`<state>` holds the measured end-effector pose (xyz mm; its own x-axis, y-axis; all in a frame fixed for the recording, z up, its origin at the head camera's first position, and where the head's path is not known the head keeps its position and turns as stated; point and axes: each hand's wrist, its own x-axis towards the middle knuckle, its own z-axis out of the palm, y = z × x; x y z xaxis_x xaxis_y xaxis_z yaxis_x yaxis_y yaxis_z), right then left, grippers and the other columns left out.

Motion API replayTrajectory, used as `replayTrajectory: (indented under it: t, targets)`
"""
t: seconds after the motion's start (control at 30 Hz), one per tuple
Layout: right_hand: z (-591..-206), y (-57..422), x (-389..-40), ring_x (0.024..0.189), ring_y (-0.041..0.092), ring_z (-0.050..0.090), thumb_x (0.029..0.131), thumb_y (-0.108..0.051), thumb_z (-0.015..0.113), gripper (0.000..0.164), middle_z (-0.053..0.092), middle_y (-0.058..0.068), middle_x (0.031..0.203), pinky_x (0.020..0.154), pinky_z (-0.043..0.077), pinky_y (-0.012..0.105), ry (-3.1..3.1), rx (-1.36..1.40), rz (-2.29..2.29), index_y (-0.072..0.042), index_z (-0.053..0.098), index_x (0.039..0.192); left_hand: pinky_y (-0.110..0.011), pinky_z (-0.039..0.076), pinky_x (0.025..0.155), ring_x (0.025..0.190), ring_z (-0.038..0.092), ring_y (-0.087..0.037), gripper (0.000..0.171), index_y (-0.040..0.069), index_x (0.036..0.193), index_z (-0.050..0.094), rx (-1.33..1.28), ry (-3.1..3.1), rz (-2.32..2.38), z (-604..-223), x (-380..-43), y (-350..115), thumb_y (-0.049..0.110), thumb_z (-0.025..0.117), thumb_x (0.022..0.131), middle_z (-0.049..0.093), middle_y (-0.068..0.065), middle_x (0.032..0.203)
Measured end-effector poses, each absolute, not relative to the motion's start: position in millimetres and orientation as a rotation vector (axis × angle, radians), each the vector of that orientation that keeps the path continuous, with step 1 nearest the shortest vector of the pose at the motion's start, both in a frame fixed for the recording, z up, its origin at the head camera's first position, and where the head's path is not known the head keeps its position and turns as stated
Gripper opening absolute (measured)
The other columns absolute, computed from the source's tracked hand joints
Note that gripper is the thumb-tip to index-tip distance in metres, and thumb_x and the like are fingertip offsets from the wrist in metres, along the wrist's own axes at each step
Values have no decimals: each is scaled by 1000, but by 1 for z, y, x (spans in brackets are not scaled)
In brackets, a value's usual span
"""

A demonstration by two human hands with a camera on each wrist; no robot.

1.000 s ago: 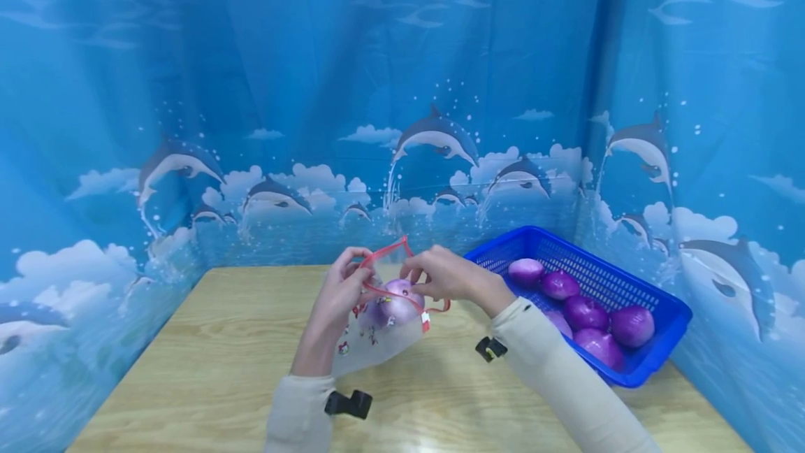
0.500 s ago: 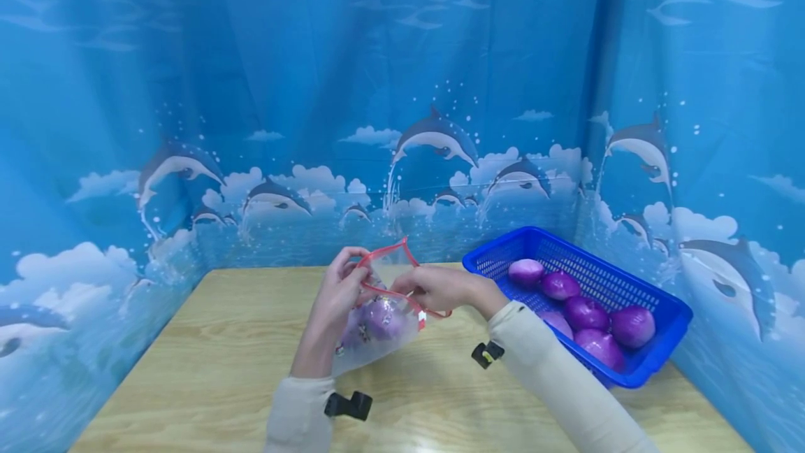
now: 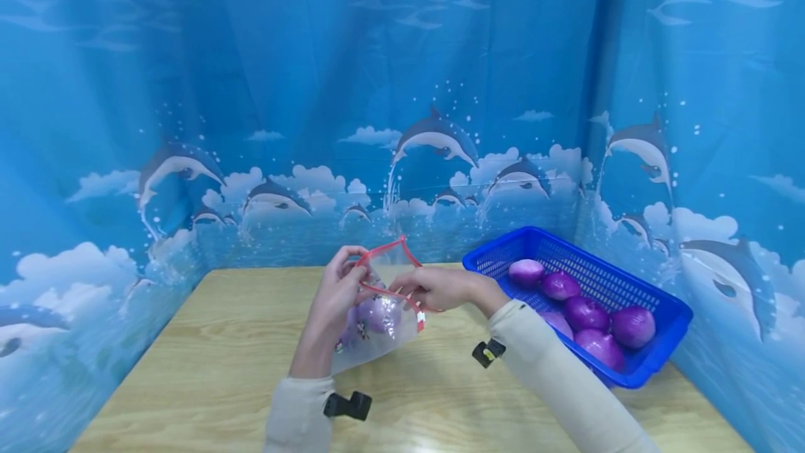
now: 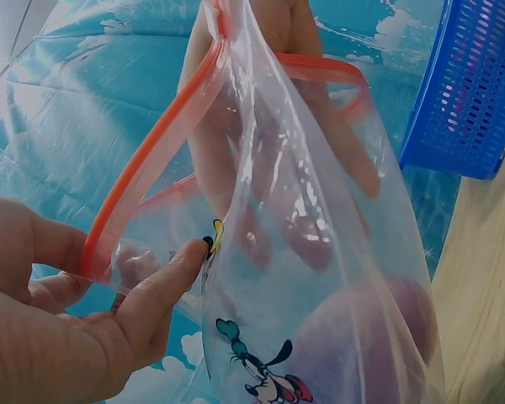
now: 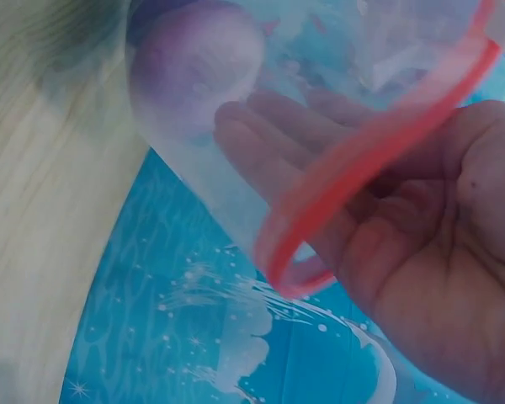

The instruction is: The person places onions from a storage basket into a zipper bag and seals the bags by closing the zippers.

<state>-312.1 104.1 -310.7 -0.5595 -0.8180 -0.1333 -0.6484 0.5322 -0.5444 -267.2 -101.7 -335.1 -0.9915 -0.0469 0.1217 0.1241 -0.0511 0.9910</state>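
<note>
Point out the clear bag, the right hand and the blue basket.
Clear bag [image 4: 252,295]: left wrist view, on its transparent side.
Right hand [image 5: 404,236]: right wrist view, on the palm.
Blue basket [image 3: 600,281]: head view, on its perforated far wall.

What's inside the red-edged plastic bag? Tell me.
A purple onion, what looks like a second onion beside it, and fingers of the right hand. The left hand and the cloudy bag itself obscure the rest, so no full count is possible.
</note>
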Motion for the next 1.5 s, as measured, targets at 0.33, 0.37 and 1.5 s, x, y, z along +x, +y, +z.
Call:
replayTrajectory:
  t: [0.33, 0.37, 1.5]
  targets:
    - [-283, 128, -312, 110, 26, 73, 103, -1, 53, 35, 69, 18, 130, 87, 64, 33, 2448, -1203, -792, -4, 61, 137, -28, 60, 73, 96, 59, -22, 23, 12, 121, 58, -4, -2154, -2165, -334, -268, -102, 3, 45, 105, 59, -9, 100]
    - [-280, 131, -313, 108, 25, 73, 104, -2, 53, 34, 70, 18, 129, 85, 64, 32, 2463, -1205, -802, -5, 62, 137, -28, 59, 74, 97, 58, -22, 23, 13, 121, 58, 9, -2165, -2163, -334, -268, -101, 3, 46, 105, 59, -9, 101]
    - [-263, 205, -338, 108, 29, 72, 105, -6, 52, 31, 70, 18, 126, 81, 65, 35, 2701, -964, -752, -4, 64, 134, -24, 57, 67, 88, 58, -19, 21, 5, 120, 60, -8, -2176, -2182, -337, -268, -100, 2, 46, 104, 59, -9, 97]
